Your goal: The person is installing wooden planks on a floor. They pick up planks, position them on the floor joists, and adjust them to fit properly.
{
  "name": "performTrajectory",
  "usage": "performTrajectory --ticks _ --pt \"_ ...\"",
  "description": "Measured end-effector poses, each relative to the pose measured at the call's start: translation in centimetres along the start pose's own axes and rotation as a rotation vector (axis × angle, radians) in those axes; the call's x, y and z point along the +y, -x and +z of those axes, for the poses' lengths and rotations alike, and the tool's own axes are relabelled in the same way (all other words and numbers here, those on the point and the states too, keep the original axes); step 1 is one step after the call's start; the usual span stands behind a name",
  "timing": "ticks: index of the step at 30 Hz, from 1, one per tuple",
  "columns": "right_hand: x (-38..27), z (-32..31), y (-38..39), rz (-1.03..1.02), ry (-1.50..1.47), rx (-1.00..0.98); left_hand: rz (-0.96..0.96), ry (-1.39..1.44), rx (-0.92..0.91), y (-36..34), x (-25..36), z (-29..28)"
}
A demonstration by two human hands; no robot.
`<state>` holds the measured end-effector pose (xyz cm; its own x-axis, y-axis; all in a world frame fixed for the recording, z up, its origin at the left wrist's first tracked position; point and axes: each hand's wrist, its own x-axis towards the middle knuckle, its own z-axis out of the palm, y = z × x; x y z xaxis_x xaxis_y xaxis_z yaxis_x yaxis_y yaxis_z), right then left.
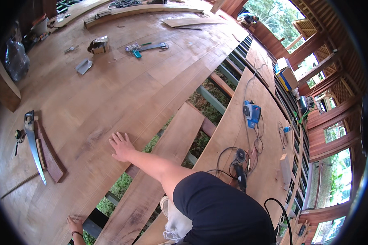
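My right hand (122, 147) lies palm down, fingers spread, on the wide wooden floorboards (122, 92), close to their edge. Its bare forearm reaches across a gap and a loose plank (157, 157). Near the lower edge, my left hand (75, 224), with a dark band at the wrist, rests on the same boards by the gap. Its fingers look stretched out, and it holds nothing that I can see. Left of my right hand lie a handsaw (33, 143) with a black handle, a dark reddish wood offcut (50, 157) and a tape measure (18, 134).
Open gaps between green joists (212, 100) show plants below. On the right-hand boards are an angle grinder (239, 165), a blue power tool (252, 113) and loose cords. A dustpan-like scoop (84, 66) and small box (98, 45) lie farther off. Another person (248, 18) crouches far away.
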<state>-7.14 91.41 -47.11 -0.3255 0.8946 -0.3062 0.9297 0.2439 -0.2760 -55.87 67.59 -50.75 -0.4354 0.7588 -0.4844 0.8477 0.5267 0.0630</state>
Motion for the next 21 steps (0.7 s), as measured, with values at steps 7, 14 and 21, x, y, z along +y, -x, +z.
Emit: performTrajectory --ticks 7,14,21 --pt "3.1 2.4 0.1 -0.001 0.084 0.041 -0.054 -0.052 -0.325 2.9 7.2 -0.4" --pt "4.3 5.0 -1.2 -0.039 0.196 0.266 0.126 -0.203 -0.566 -1.5 7.8 -5.4" --pt "3.5 5.7 -0.8 -0.126 0.216 0.308 -0.018 -0.156 -0.515 0.2 4.7 -1.3"
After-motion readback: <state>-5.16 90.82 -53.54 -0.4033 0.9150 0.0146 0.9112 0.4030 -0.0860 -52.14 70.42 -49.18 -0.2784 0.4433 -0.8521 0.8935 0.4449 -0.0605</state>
